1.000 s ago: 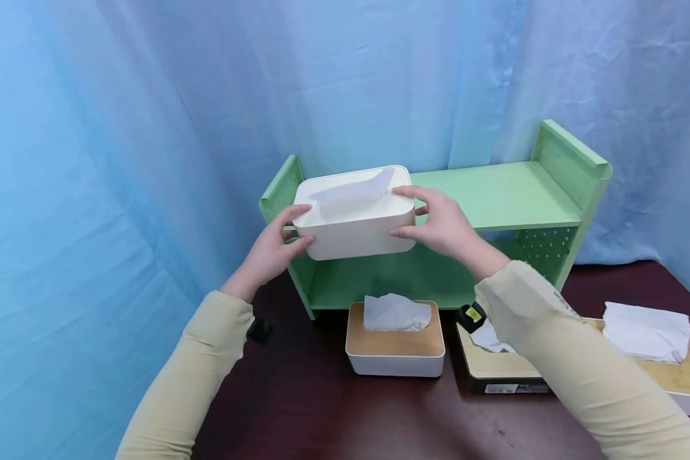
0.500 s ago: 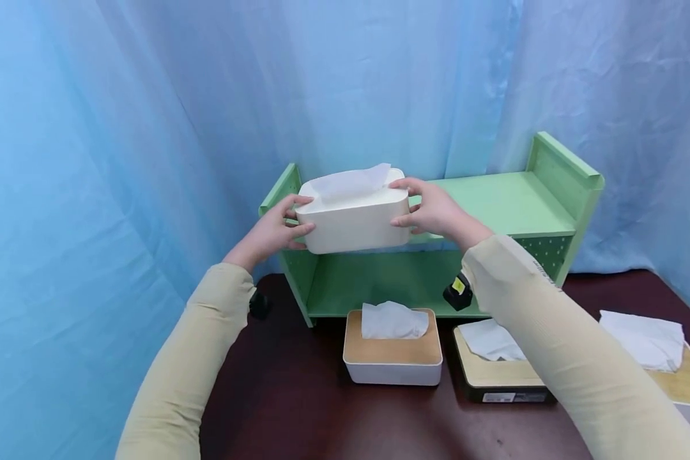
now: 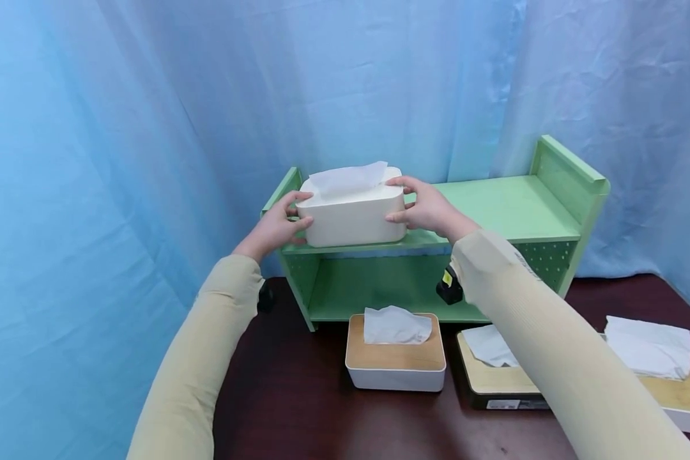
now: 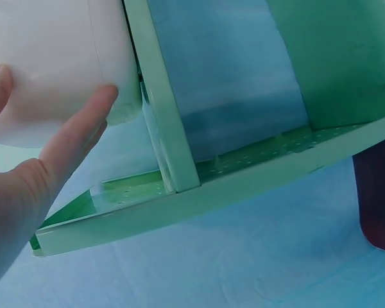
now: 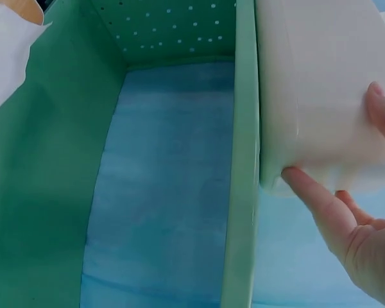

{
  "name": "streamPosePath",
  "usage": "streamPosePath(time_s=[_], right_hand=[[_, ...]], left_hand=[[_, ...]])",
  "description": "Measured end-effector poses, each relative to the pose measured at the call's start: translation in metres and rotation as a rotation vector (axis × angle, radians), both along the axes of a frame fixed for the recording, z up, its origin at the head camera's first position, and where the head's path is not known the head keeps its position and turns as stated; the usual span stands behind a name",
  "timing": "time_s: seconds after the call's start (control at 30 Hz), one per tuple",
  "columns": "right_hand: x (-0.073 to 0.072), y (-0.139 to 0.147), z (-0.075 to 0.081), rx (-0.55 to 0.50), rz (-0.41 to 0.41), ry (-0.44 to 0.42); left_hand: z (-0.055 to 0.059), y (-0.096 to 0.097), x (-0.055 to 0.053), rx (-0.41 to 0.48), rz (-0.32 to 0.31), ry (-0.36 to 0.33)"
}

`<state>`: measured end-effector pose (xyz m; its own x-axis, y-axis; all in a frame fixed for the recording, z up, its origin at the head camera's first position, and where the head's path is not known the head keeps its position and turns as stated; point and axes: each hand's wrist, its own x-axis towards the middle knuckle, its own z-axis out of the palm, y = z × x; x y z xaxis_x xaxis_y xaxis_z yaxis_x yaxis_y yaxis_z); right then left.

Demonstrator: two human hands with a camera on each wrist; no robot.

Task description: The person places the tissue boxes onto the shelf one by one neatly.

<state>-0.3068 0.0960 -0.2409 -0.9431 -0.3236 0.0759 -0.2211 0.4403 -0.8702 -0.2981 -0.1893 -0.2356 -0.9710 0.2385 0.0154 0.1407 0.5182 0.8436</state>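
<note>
A white tissue box (image 3: 353,223) with a tissue poking out of its top sits at the left end of the green rack's upper shelf (image 3: 506,204), its underside right at the shelf's front edge. My left hand (image 3: 276,223) grips its left end, thumb on the front and fingers over the top corner. At the other end my right hand (image 3: 428,207) holds it the same way. The left wrist view shows the box (image 4: 58,51) close against the shelf board. In the right wrist view a finger of my right hand (image 5: 353,237) touches the box's lower corner.
On the dark table (image 3: 287,396) before the rack stands a wooden-lidded white tissue box (image 3: 397,359). To its right are a low dark-sided tissue box (image 3: 494,380) and another wooden-topped one (image 3: 681,399), partly behind my right sleeve. A blue curtain (image 3: 379,83) hangs behind.
Both hands have brought the white tissue box back onto the upper shelf, and it has levelled out from a tilt. Its front now faces me more squarely.
</note>
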Motion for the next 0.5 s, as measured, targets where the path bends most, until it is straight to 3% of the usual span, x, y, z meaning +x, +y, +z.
streamPosePath(time_s=[0.5], right_hand=[[-0.019,-0.007,-0.001,-0.064,0.003,-0.049]], left_hand=[[0.002,0.003,-0.016,-0.018,0.079,-0.002]])
